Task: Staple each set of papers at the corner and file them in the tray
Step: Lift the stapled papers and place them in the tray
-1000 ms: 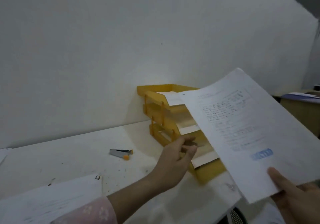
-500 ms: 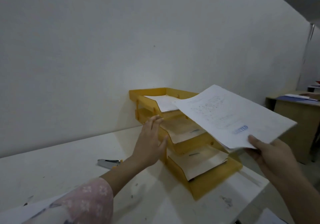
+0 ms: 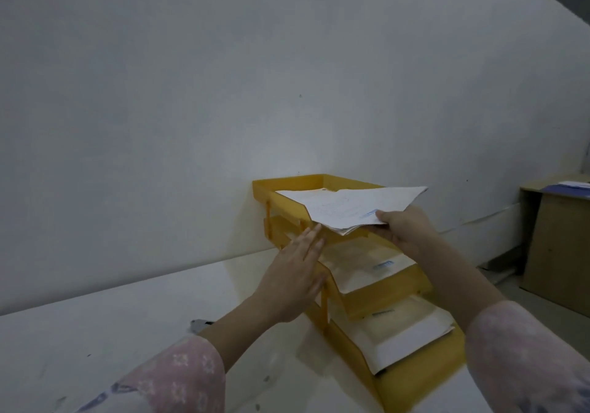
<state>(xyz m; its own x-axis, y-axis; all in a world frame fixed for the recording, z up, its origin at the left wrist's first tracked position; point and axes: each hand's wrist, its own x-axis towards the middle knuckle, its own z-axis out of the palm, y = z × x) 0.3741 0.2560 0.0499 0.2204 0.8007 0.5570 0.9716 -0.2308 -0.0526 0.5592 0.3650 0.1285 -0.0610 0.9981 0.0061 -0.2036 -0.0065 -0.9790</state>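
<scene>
Surroundings: a white desk [image 3: 95, 333] stands against a plain wall [image 3: 191, 93]. A stapler [image 3: 198, 325] lies on it left of the tray, mostly hidden behind the left forearm. At the far right is a brown cabinet [image 3: 562, 253] with a blue folder [image 3: 565, 188] on top. Both sleeves are pink and patterned. Nothing lies between the papers and the top tier.

Task items: the tray [image 3: 287, 197] is a yellow three-tier stack at the right end of the desk. The middle tier [image 3: 360, 262] and bottom tier [image 3: 412, 339] each hold white sheets. The papers [image 3: 344, 210], white with faint print and a blue mark near the thumb, lie slanted across the top tier on the sheets already there, their right corner overhanging its right rim.

Hands: the right hand [image 3: 407, 232] pinches the papers' near edge, thumb on top, fingers beneath. The left hand [image 3: 293, 282] has its grip spread, fingers straight, flat against the left side of the middle tier.

Change: half a second ago the papers were held in the air, above and to the right of the tray; they are now down on the top tier. The left hand sits lower on the stack's side. The stapler was then in plain view.
</scene>
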